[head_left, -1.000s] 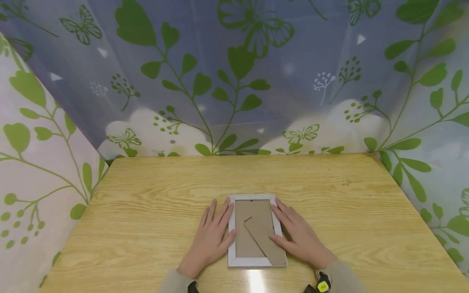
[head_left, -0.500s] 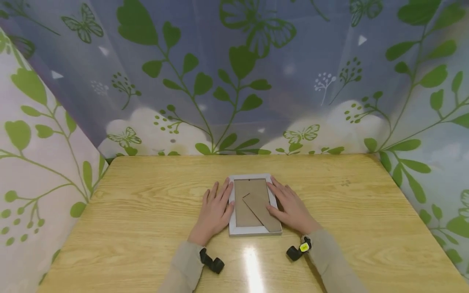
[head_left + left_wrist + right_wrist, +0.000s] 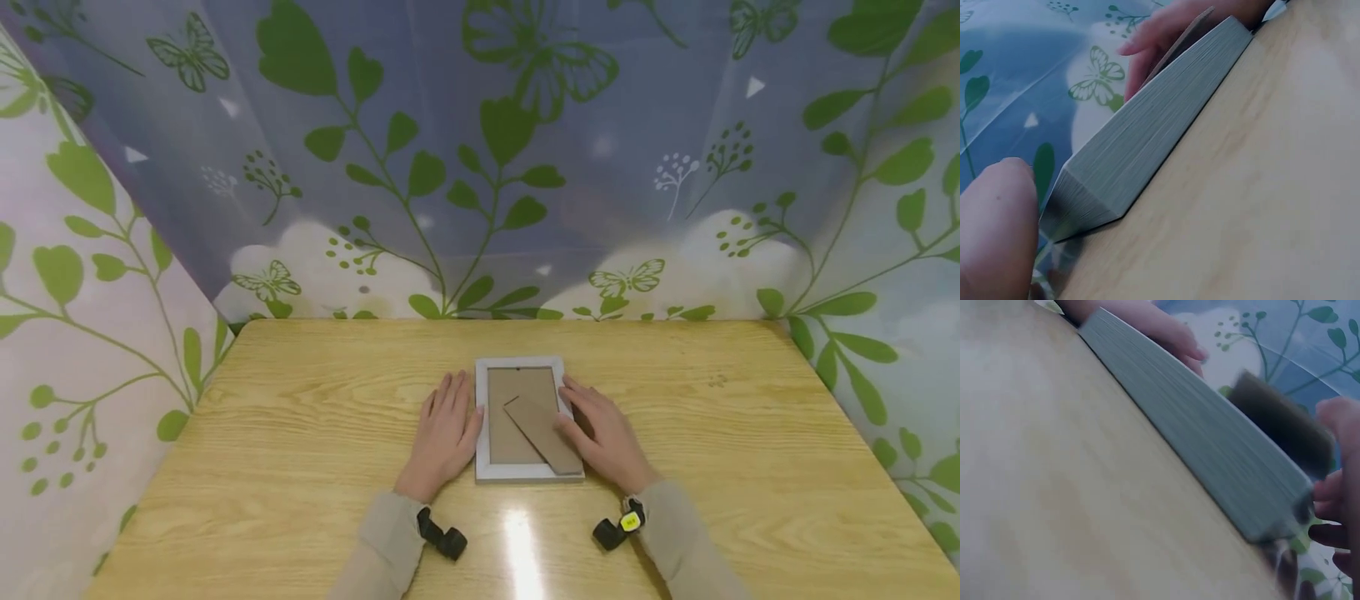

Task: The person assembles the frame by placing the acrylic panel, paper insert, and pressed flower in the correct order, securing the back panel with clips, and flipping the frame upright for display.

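A silver-white picture frame (image 3: 482, 433) lies face down on the wooden table, its brown backing board (image 3: 501, 385) upward. The stand leg (image 3: 549, 443) slants across the board to the lower right corner, tilted up from the frame in the left wrist view. My left hand (image 3: 444, 437) lies beside the left border, fingers straight on the table and thumb at the frame's edge. My right hand (image 3: 609, 435) is at the right border with fingers bent along the edge. Its thumb touches the stand leg's side. Both wrist views show the frame's bottom edge (image 3: 1154, 119) flat on the table.
The wooden table (image 3: 337, 383) reaches back to a patterned blue curtain (image 3: 562, 200) with green leaves and butterflies. Light patterned cloth (image 3: 97, 275) hangs at the left side, with more at the right. Black cameras (image 3: 452, 543) are strapped to both wrists.
The frame has slid away from the body with both hands beside it. My left fingers have since come off its left border onto the table. The head view has shifted slightly.
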The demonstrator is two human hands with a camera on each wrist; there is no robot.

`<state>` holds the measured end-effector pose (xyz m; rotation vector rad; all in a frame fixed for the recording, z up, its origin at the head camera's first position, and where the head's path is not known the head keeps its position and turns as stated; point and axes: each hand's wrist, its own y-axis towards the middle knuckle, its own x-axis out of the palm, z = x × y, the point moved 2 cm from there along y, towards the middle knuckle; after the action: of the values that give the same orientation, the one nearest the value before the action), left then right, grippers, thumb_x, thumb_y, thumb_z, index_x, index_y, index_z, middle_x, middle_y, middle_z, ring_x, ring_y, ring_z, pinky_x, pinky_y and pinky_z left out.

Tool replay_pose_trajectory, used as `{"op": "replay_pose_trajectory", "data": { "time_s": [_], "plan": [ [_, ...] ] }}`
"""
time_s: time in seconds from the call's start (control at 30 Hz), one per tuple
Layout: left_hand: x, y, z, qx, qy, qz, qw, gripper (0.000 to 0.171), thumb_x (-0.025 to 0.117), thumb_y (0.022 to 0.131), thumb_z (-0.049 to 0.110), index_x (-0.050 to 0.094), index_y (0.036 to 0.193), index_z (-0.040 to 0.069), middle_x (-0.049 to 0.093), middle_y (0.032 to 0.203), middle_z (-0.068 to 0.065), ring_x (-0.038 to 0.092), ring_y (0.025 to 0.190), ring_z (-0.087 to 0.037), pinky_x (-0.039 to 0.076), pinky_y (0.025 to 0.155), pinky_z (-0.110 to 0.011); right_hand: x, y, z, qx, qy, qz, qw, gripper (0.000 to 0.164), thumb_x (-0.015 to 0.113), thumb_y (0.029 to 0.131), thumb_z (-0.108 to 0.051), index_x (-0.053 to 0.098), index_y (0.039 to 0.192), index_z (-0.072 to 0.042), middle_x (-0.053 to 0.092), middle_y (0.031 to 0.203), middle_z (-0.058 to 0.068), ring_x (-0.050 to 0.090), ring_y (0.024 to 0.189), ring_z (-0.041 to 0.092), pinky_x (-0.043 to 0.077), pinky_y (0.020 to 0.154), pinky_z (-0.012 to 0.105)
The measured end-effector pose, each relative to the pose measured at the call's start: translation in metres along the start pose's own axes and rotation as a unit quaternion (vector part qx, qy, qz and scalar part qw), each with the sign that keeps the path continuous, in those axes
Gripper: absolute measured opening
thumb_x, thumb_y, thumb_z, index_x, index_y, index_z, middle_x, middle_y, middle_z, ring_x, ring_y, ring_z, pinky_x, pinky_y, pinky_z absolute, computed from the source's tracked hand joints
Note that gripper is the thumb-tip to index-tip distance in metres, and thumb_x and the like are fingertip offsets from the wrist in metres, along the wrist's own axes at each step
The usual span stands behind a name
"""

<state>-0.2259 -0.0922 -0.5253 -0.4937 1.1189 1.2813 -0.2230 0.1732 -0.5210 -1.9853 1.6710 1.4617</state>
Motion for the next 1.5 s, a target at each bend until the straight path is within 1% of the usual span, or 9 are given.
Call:
{"op": "replay_pose_trajectory", "data": {
  "time_s": [0.2,0.43,0.53,0.7,0.9,0.97,1.17,1.33,1.5],
  "plan": [
    [0.001,-0.01,0.01,0.012,-0.004,-0.005,0.9999,0.055,0.032,0.107,0.03,0.037,0.15,-0.004,0.035,0.157,-0.018,0.024,0.148,-0.034,0.021,0.116,-0.055,0.001,-0.004,-0.007,-0.013,-0.012,0.02,1.0,0.054,0.068,0.092,-0.025,0.056,0.136,0.004,0.047,0.149,0.016,0.049,0.132,0.037,0.041,0.104,0.055],
    [-0.001,-0.009,0.013,0.016,-0.003,-0.034,0.9993,0.057,0.033,0.106,0.028,0.029,0.152,-0.006,0.028,0.159,-0.018,0.02,0.149,-0.032,0.015,0.117,-0.056,0.005,-0.002,-0.009,0.02,0.011,-0.039,0.999,0.06,0.06,0.099,-0.025,0.041,0.146,0.008,0.029,0.158,0.021,0.035,0.141,0.039,0.031,0.112,0.054],
    [-0.001,-0.008,0.011,0.015,-0.017,-0.039,0.999,0.059,0.035,0.106,0.028,0.027,0.152,-0.008,0.027,0.159,-0.02,0.018,0.149,-0.033,0.013,0.117,-0.057,0.007,0.0,-0.011,0.018,0.013,-0.046,0.999,0.058,0.057,0.101,-0.024,0.04,0.145,0.01,0.027,0.157,0.023,0.033,0.141,0.04,0.028,0.113,0.054],
    [-0.003,-0.006,0.013,0.015,-0.093,-0.028,0.9952,0.059,0.036,0.106,0.023,0.021,0.153,-0.009,0.022,0.16,-0.023,0.016,0.149,-0.036,0.013,0.115,-0.06,0.007,0.002,-0.014,-0.005,0.011,-0.022,1.0,0.052,0.056,0.101,-0.012,0.041,0.142,0.014,0.031,0.153,0.029,0.038,0.137,0.042,0.031,0.11,0.056],
    [-0.015,0.001,0.023,0.016,-0.217,0.006,0.9759,0.058,0.032,0.107,0.021,0.011,0.156,-0.004,0.011,0.163,-0.02,0.01,0.15,-0.035,0.012,0.114,-0.064,0.015,0.004,-0.019,-0.022,0.01,-0.004,1.0,0.045,0.052,0.098,0.001,0.042,0.139,0.018,0.034,0.147,0.036,0.041,0.133,0.046,0.036,0.105,0.056],
    [-0.022,0.005,0.027,0.028,-0.233,0.028,0.9716,0.056,0.032,0.107,0.019,0.015,0.156,-0.004,0.012,0.163,-0.019,0.01,0.151,-0.034,0.01,0.114,-0.065,0.017,0.006,-0.021,-0.014,0.021,-0.01,1.0,0.044,0.049,0.1,0.0,0.041,0.14,0.017,0.033,0.148,0.035,0.04,0.134,0.045,0.035,0.107,0.055],
    [-0.042,0.019,0.051,0.106,-0.199,0.062,0.9722,0.047,0.034,0.106,0.013,0.036,0.148,-0.008,0.026,0.16,-0.017,0.006,0.15,-0.041,0.011,0.111,-0.071,0.024,0.015,-0.024,0.025,0.063,-0.02,0.998,0.044,0.044,0.104,-0.005,0.04,0.143,0.013,0.033,0.152,0.028,0.037,0.138,0.04,0.032,0.111,0.052],
    [-0.048,0.03,0.065,0.114,-0.207,0.056,0.9701,0.049,0.035,0.106,0.008,0.027,0.151,-0.01,0.017,0.162,-0.021,0.003,0.15,-0.038,0.009,0.118,-0.057,0.025,0.018,-0.023,0.039,0.072,-0.01,0.997,0.043,0.042,0.105,-0.006,0.04,0.144,0.012,0.034,0.152,0.027,0.038,0.138,0.039,0.031,0.112,0.052],
    [-0.053,0.044,0.077,0.11,-0.231,0.028,0.9664,0.051,0.034,0.106,0.007,0.021,0.154,-0.005,0.01,0.165,-0.014,0.002,0.152,-0.028,0.007,0.121,-0.044,0.026,0.018,-0.024,0.045,0.076,0.0,0.996,0.043,0.039,0.105,-0.006,0.039,0.144,0.013,0.037,0.15,0.029,0.036,0.139,0.041,0.026,0.114,0.055]
  ]
}}
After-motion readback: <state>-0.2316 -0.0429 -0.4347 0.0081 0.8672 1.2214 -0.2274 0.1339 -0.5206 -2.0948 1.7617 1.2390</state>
